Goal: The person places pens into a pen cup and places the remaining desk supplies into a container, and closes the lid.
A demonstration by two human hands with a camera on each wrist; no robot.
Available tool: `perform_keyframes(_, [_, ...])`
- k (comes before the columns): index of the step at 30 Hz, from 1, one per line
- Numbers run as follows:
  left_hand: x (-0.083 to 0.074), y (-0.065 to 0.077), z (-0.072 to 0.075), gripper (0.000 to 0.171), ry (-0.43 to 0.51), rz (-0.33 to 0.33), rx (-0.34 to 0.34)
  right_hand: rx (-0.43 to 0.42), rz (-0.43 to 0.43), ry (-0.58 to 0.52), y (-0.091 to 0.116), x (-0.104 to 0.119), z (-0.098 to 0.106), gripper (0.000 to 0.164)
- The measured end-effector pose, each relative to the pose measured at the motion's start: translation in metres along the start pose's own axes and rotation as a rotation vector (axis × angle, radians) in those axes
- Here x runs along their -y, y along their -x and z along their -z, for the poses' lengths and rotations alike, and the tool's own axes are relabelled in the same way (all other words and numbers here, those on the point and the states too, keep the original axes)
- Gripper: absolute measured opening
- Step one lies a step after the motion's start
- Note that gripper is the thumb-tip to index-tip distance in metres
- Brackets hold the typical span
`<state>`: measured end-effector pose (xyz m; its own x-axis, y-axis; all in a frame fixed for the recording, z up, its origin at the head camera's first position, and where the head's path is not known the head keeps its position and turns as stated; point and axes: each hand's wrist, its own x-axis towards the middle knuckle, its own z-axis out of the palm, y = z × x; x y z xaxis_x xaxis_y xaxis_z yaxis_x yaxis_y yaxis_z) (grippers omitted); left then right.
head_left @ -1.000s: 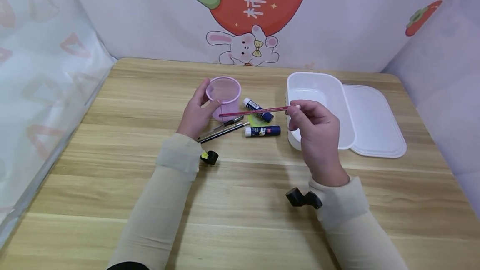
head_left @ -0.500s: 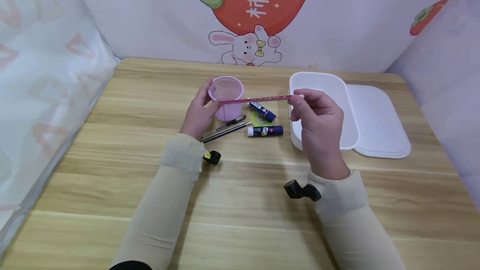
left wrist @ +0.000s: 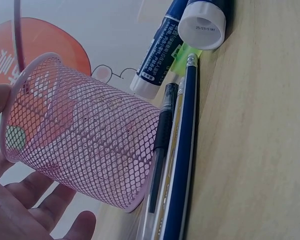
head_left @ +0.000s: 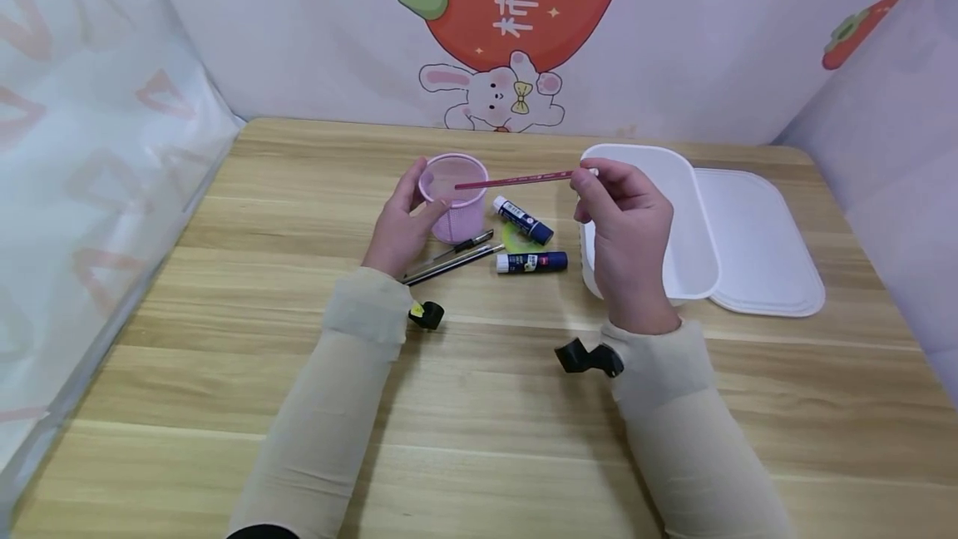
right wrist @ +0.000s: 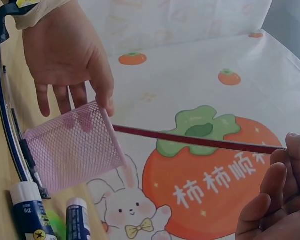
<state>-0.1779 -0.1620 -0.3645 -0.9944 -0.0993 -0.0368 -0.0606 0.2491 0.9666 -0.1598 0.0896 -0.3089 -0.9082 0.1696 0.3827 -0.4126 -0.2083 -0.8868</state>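
My left hand (head_left: 404,227) grips a pink mesh pen holder (head_left: 464,219) by its rim, thumb on the near side and fingers round the left. The holder stands on the table in the head view; the left wrist view shows its mesh wall (left wrist: 95,130). My right hand (head_left: 632,231) pinches a red pencil (head_left: 524,180) by its white end. The pencil lies nearly level, its far end over the holder's mouth. In the right wrist view the red pencil (right wrist: 200,141) reaches the holder's rim. A black pen (left wrist: 162,135) and a blue pencil (left wrist: 187,145) lie beside the holder.
Two glue sticks (head_left: 531,262) lie right of the holder, with a yellow-green item (head_left: 518,238) partly under one. A white plastic bin (head_left: 692,231) stands at the right, beside a flat white lid (head_left: 763,239). A printed cloth (head_left: 322,40) hangs behind the table.
My right hand has moved up and away from me, with a slight shift left at the end. The pencil's far end has risen from before the holder to over its mouth.
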Motion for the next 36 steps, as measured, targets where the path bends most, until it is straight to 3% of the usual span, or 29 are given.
perform_keyframes(6, [0.001,-0.001,-0.002,0.072,0.032,-0.012,0.001,-0.006,-0.074,-0.024,-0.007,-0.004,-0.008,0.013])
perform_keyframes(14, [0.002,-0.003,-0.005,0.072,0.038,-0.023,0.001,0.024,-0.158,0.093,-0.005,-0.014,-0.003,0.019])
perform_keyframes(36, [0.002,-0.002,-0.002,0.072,-0.009,-0.006,-0.005,0.035,-0.173,0.044,-0.004,-0.017,0.001,0.021])
